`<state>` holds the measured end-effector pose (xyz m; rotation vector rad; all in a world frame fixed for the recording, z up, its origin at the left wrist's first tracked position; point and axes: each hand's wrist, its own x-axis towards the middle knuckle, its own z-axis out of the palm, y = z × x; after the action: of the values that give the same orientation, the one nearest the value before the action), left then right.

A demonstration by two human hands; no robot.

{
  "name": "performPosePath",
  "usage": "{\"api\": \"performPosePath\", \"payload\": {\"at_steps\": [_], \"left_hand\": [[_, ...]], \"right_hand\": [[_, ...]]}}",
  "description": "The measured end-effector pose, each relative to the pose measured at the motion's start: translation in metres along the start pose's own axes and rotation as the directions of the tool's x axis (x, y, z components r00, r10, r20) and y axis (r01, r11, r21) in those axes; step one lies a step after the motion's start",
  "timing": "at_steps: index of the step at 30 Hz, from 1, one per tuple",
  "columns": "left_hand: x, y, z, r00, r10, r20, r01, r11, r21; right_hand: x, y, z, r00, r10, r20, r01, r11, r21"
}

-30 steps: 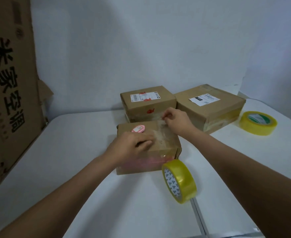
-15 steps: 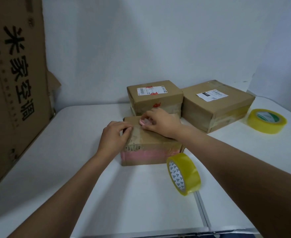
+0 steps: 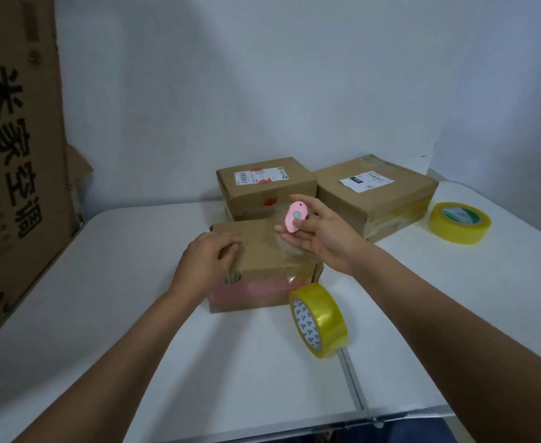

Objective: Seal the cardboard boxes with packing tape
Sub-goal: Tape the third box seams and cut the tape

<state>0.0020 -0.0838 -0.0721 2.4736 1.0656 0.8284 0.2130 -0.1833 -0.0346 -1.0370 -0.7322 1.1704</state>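
Pale wall behind; white counter (image 3: 109, 314) with a seam running toward the near edge; a large printed cardboard sheet (image 3: 16, 161) leaning at the left. Item: near box (image 3: 262, 251), brown cardboard, centred on the counter, its top glossy with clear tape and a pink band along its front face. Item: two further boxes at the back, touching one another, the left labelled box (image 3: 262, 187) and the right labelled box (image 3: 378, 199), both bearing shipping labels. Item: tape roll (image 3: 318, 319), yellow-tinted, standing on edge just beside the near box's front right corner, a clear strip apparently running between them. Item: second tape roll (image 3: 459, 222), lying flat, well apart at the right. Left hand (image 3: 210, 260): rests on the near box's left top edge, fingers curled over the corner, steadying it. Right hand (image 3: 320, 235): raised above the box, palm up, grip lightly closed on a small pink oval cutter (image 3: 294, 216), thumb pressing it against the fingers. Risks, as judged: the roll on edge could roll away or tug the strip askew once cut; the light hold on the cutter could let it slip; a cut made with slack tape might leave a wrinkled, poorly stuck end on the box.
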Motion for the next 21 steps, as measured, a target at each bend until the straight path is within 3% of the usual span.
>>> {"api": "performPosePath", "payload": {"at_steps": [5, 7, 9, 11, 16, 19, 21], "left_hand": [[-0.017, 0.034, 0.012, 0.971, 0.235, -0.041, -0.236, 0.972, -0.013], [-0.021, 0.040, 0.021, 0.972, 0.226, 0.070, -0.228, 0.973, 0.022], [-0.024, 0.037, 0.029, 0.958, 0.151, 0.245, -0.200, 0.961, 0.190], [-0.025, 0.029, 0.034, 0.938, 0.139, 0.316, -0.238, 0.924, 0.301], [-0.017, 0.018, 0.034, 0.934, 0.213, 0.287, -0.288, 0.923, 0.254], [-0.006, 0.013, 0.031, 0.902, 0.221, 0.370, -0.311, 0.928, 0.204], [0.008, 0.014, 0.026, 0.896, 0.197, 0.398, -0.246, 0.966, 0.077]], "right_hand": [[-0.020, 0.002, -0.014, 0.975, -0.130, -0.178, 0.098, 0.980, -0.176], [-0.027, 0.004, -0.022, 0.958, -0.135, -0.252, 0.115, 0.989, -0.091], [-0.032, 0.005, -0.031, 0.950, -0.124, -0.287, 0.127, 0.992, -0.011], [-0.036, 0.008, -0.036, 0.950, -0.109, -0.292, 0.111, 0.994, -0.011], [-0.033, 0.010, -0.030, 0.948, -0.099, -0.301, -0.010, 0.939, -0.343], [-0.027, 0.014, -0.029, 0.935, -0.195, -0.297, 0.027, 0.873, -0.488], [-0.023, 0.016, -0.027, 0.928, -0.258, -0.268, 0.072, 0.831, -0.551]]}}
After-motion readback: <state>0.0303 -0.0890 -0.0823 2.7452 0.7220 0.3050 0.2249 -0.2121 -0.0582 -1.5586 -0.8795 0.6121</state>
